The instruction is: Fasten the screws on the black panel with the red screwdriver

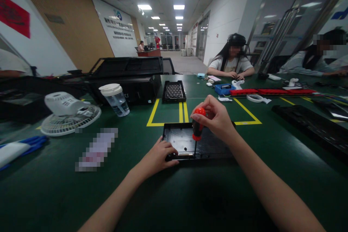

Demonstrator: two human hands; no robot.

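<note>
My right hand [213,117] is closed around the red and black handle of a screwdriver [198,130]. The screwdriver stands nearly upright, its shaft pointing down at the near edge of a shallow black plastic panel [212,143] lying on the green table. At the panel's near left corner rests my left hand [161,154], fingers bent over the rim and thumb along the front edge, so it grips the panel. Between the left fingers and the screwdriver tip, a pale strip shows along the near edge. What the tip touches is too small to make out.
Behind the panel stands a black tray [174,92] of small shiny parts. To the left are a lidded plastic cup [115,99], a white fan [70,114] and a large black case [125,88]. A blue box [223,89] and a long black panel [312,127] lie rightward; a person sits across.
</note>
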